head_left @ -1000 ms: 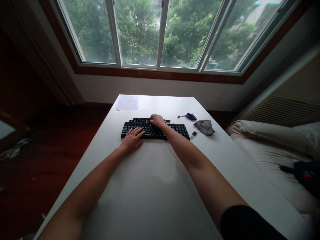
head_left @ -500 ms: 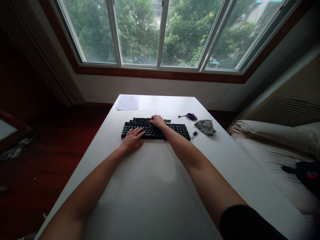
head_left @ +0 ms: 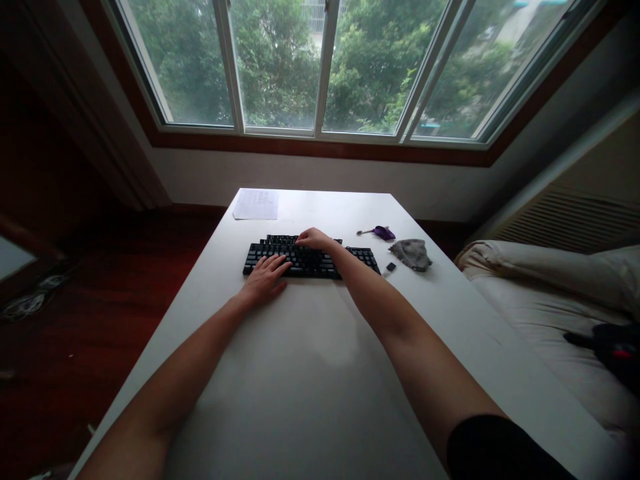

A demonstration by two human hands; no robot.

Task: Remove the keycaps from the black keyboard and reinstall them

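Head view: one white bench (head_left: 300,373), lower centre; one black keyboard (head_left: 315,267), mid-frame; one left hand (head_left: 264,277), fingers spread over the keyboard's left part; one right hand (head_left: 314,239), fingertips pinched narrow near its upper edge, contents we cannot tell. We would brace the keyboard flat, keeping fingertip pressure light.

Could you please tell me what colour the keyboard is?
The keyboard is black; it shows best in the head view.

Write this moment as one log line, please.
left hand: on keyboard | right hand: at keyboard's far edge, contact unclear | grey cloth: right of keyboard
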